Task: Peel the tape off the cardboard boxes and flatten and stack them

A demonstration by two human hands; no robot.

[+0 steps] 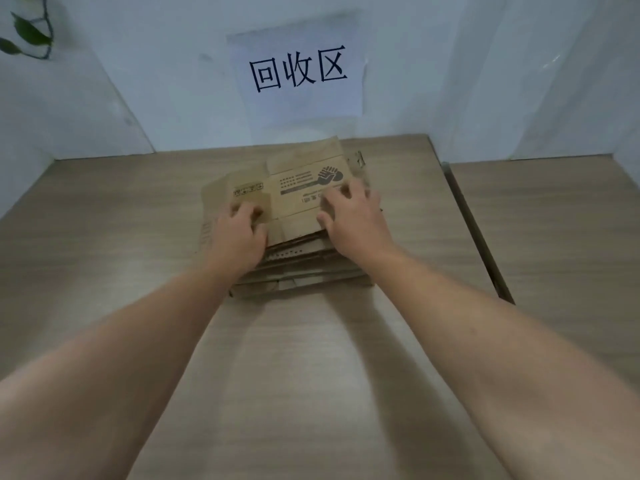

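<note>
I have both hands down on the top box (298, 188), which lies flattened, print side up, on the stack (301, 271) in the middle of the table (311, 375), just short of the wall with the paper sign (298, 71); I see no tape on its upper face. My left hand (240, 237) sits on the left end of that box, fingers bent with the tips on the cardboard; motion blur keeps me from telling whether they pinch the edge or only press. My right hand (353, 220) covers the right end, fingers spread apart and fairly straight, thumb out to the side, pressing flat and gripping nothing.

The relation I am steering by: the top box runs left to right across my view, 1 hand at each end, neither nearer than the other; but it sits skewed on the pile, its right far corner swung toward the wall, while the near edges of the boxes beneath stick out toward me. So the box lies ahead of and under my fingers, and I judge the next move is a small twist and a pull toward me to square it up. The risk I see is the pile sliding; the layers look loose and uneven at the near edge.
</note>
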